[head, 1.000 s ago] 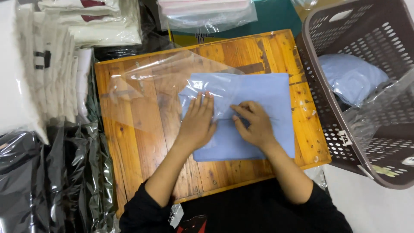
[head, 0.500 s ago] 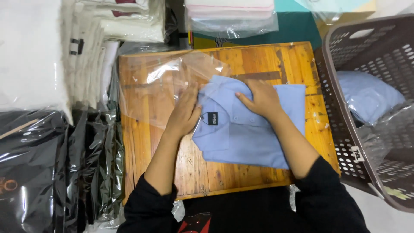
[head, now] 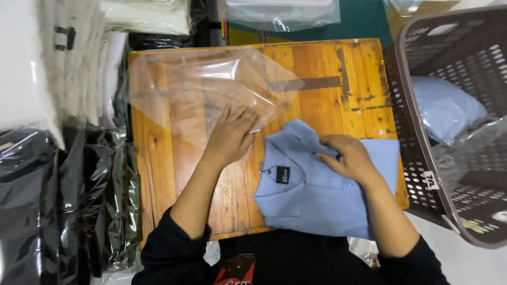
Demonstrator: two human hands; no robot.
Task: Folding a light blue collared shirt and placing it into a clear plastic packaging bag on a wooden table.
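Right hand (head: 351,158) presses blue shirt (head: 317,195); left hand (head: 232,132) on clear bag (head: 211,89).

Left hand (head: 231,133) flat, fingers spread; right hand (head: 349,158) curled, palm down.

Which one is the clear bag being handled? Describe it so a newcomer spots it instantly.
Find the wooden board in the middle. The clear plastic bag lies flat across its upper left part, under the left hand. Unlike the filled bags around the board, it is empty, with the wood showing through.
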